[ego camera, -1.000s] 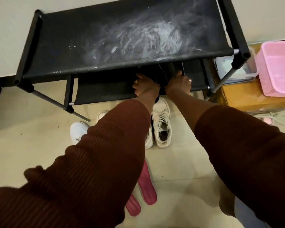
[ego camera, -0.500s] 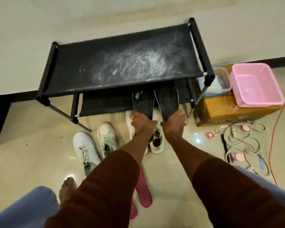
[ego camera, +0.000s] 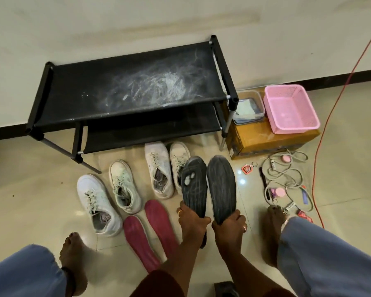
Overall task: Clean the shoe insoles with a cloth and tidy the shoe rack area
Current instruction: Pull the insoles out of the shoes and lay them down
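Observation:
My left hand [ego camera: 190, 220] grips the heel of a black insole [ego camera: 194, 185] that has a worn grey patch. My right hand [ego camera: 229, 227] grips the heel of a second black insole [ego camera: 221, 187]. Both insoles point up and away from me, side by side, above the floor. Two pink insoles [ego camera: 150, 230] lie on the tiles just left of my hands. The black shoe rack [ego camera: 133, 91] stands against the wall, its top shelf smeared with white dust. No cloth is visible.
Several white sneakers [ego camera: 94, 202] sit on the floor in front of the rack. A cardboard box [ego camera: 263, 139] at the right carries a pink basket [ego camera: 289, 108] and a clear container [ego camera: 247, 108]. Cables, a keyring and small items [ego camera: 281, 179] lie beside an orange cord [ego camera: 321, 133].
Both hands have pulled the two black insoles out from the rack's lower shelf and back toward me. The view has risen and drawn away from the rack.

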`<move>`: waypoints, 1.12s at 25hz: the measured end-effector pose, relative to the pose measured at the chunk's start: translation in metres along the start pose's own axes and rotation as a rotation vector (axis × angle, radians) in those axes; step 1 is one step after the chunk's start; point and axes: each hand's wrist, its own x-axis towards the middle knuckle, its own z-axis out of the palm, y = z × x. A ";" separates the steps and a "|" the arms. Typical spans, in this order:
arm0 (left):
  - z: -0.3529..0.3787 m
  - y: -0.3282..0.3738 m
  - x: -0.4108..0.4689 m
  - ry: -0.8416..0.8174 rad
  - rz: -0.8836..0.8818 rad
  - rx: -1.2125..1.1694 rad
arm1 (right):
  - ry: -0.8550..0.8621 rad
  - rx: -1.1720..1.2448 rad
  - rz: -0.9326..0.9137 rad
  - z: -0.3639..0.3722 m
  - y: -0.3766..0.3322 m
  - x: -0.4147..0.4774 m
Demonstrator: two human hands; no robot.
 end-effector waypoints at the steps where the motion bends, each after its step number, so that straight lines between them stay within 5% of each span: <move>1: 0.009 -0.008 0.001 -0.024 -0.024 0.006 | -0.020 -0.030 0.017 0.004 0.010 0.004; 9: 0.050 -0.043 0.040 -0.196 -0.052 0.197 | -0.118 -0.042 0.189 0.039 0.058 0.041; 28: 0.095 -0.064 0.086 -0.255 -0.066 0.534 | -0.168 0.065 0.442 0.100 0.074 0.088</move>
